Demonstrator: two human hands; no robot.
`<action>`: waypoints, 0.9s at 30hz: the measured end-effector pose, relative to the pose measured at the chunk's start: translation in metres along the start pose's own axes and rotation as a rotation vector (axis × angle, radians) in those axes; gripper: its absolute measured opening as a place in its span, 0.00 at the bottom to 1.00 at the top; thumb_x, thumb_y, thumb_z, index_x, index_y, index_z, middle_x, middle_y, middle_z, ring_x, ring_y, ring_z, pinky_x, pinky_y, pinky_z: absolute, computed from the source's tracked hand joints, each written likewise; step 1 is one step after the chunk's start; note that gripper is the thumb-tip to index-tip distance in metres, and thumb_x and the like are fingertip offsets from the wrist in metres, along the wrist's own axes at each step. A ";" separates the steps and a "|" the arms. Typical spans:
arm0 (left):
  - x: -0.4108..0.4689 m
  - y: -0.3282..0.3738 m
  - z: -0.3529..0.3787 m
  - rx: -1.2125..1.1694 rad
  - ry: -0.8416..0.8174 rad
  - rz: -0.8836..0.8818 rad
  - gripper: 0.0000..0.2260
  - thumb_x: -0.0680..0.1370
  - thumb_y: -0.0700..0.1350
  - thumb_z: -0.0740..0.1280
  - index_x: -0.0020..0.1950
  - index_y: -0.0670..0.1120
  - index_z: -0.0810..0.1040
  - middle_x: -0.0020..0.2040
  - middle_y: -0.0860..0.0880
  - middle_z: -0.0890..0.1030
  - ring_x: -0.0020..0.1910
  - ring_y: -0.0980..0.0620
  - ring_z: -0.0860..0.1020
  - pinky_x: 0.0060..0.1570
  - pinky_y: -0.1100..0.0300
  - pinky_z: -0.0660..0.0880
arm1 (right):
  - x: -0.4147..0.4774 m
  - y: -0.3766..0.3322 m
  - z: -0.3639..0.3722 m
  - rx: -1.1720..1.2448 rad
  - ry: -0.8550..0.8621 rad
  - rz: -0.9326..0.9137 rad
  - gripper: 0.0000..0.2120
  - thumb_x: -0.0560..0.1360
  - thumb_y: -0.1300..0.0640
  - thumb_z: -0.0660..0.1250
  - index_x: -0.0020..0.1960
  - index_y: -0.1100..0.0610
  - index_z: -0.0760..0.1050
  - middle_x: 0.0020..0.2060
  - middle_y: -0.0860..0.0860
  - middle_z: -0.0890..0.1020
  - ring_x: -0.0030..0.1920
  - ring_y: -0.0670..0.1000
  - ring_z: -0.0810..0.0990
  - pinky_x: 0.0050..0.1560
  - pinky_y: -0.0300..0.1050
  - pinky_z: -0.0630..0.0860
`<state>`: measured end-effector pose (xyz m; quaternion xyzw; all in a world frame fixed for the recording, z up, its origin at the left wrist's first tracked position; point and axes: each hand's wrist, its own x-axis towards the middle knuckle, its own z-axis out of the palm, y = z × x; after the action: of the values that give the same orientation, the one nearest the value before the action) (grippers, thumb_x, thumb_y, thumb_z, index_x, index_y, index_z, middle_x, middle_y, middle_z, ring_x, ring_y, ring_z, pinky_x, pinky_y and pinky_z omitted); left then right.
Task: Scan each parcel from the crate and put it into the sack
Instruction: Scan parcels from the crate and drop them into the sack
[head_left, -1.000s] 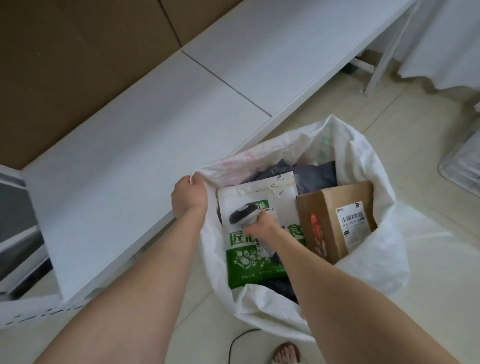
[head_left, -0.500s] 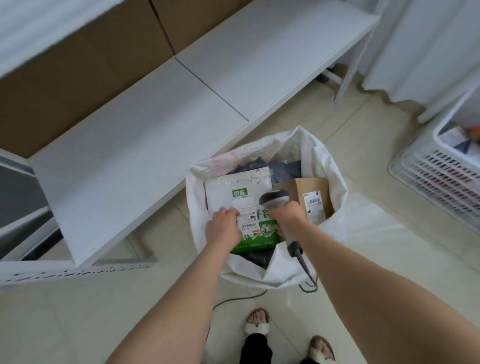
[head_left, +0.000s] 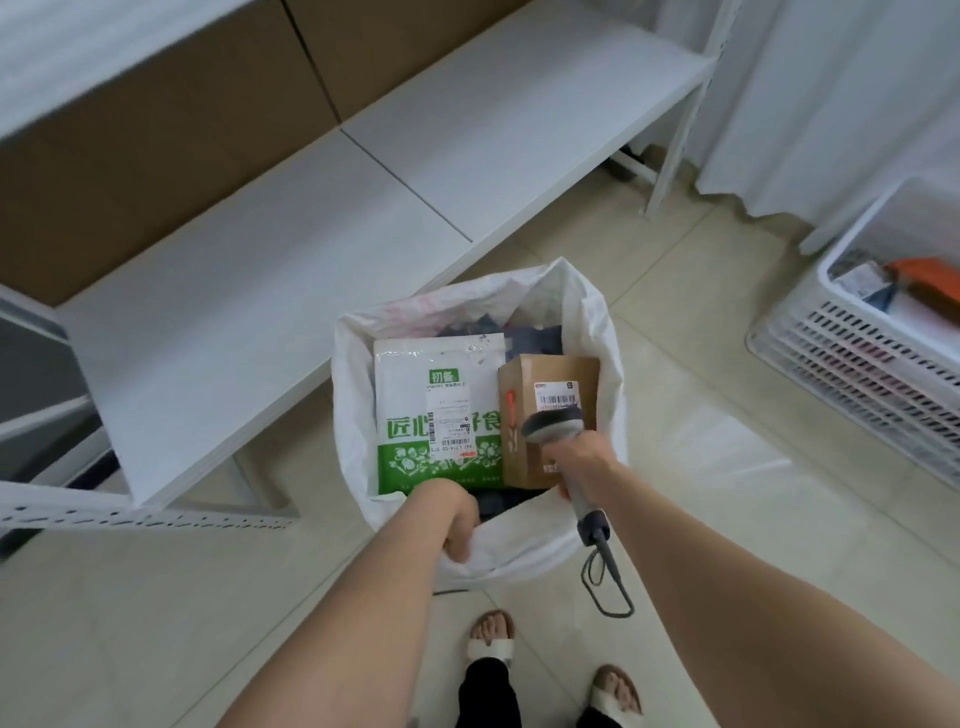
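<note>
Your left hand (head_left: 460, 522) has come off the pouch (head_left: 415, 395) to the sack (head_left: 597, 332) near rim; fingers are curled, gripping the fabric. Your right hand (head_left: 584, 464) has shifted right, fist wrapped round the scanner (head_left: 553, 426) handle, head over the box (head_left: 550, 374).

Sack, mouth open: green-white pouch flat on top, label up; brown box touching its right edge; dark parcels (head_left: 537, 338) behind both.

Crate (head_left: 852, 364) is on the floor well right of the sack, holding an orange parcel (head_left: 922, 280) and others too blurred to tell.
</note>
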<state>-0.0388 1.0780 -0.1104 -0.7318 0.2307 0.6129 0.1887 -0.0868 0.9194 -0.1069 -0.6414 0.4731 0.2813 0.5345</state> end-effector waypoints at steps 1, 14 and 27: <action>-0.004 0.001 0.001 0.026 0.015 -0.020 0.18 0.78 0.42 0.66 0.67 0.41 0.73 0.59 0.42 0.78 0.58 0.42 0.77 0.53 0.53 0.74 | -0.002 0.002 0.003 -0.011 -0.019 0.010 0.13 0.77 0.60 0.65 0.60 0.65 0.72 0.55 0.62 0.78 0.50 0.58 0.78 0.54 0.49 0.77; -0.016 0.004 -0.015 0.008 0.181 -0.089 0.16 0.78 0.41 0.63 0.66 0.42 0.74 0.63 0.44 0.76 0.50 0.48 0.73 0.55 0.55 0.73 | -0.045 -0.013 -0.028 0.093 -0.117 -0.049 0.09 0.76 0.63 0.67 0.53 0.61 0.70 0.50 0.60 0.72 0.51 0.60 0.72 0.54 0.53 0.77; -0.136 0.043 -0.148 -0.124 0.697 0.046 0.15 0.78 0.38 0.59 0.63 0.38 0.76 0.59 0.38 0.78 0.57 0.42 0.77 0.55 0.52 0.75 | -0.127 -0.058 -0.116 0.356 0.006 -0.163 0.05 0.75 0.65 0.63 0.41 0.60 0.70 0.31 0.55 0.73 0.30 0.50 0.72 0.33 0.42 0.70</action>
<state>0.0371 0.9750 0.0496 -0.9017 0.2602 0.3430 0.0399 -0.1007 0.8470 0.0589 -0.5740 0.4634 0.1471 0.6589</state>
